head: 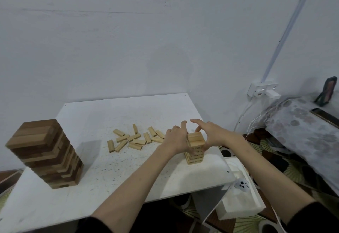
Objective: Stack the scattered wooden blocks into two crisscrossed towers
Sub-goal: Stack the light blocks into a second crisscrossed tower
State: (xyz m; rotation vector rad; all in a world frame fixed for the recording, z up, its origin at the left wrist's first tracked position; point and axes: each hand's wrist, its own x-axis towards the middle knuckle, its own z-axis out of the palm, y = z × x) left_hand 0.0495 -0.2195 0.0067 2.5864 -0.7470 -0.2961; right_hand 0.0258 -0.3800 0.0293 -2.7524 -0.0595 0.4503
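Note:
A small pale wooden tower [195, 150] stands near the right edge of the white table [113, 174]. My left hand [177, 137] presses against its left side and my right hand [209, 133] against its right side, both at the top layers, with the index fingers raised above the top. Several loose pale blocks [134, 139] lie scattered in the middle of the table, behind and to the left of my hands. At the table's left stands a tall tower [47, 154] of light and dark blocks, crisscrossed in layers.
The white wall is close behind the table. A white box [240, 187] with a small white controller [242, 185] sits below the table's right edge. At far right are a wall socket [262, 89] with cables and a covered surface [302, 122].

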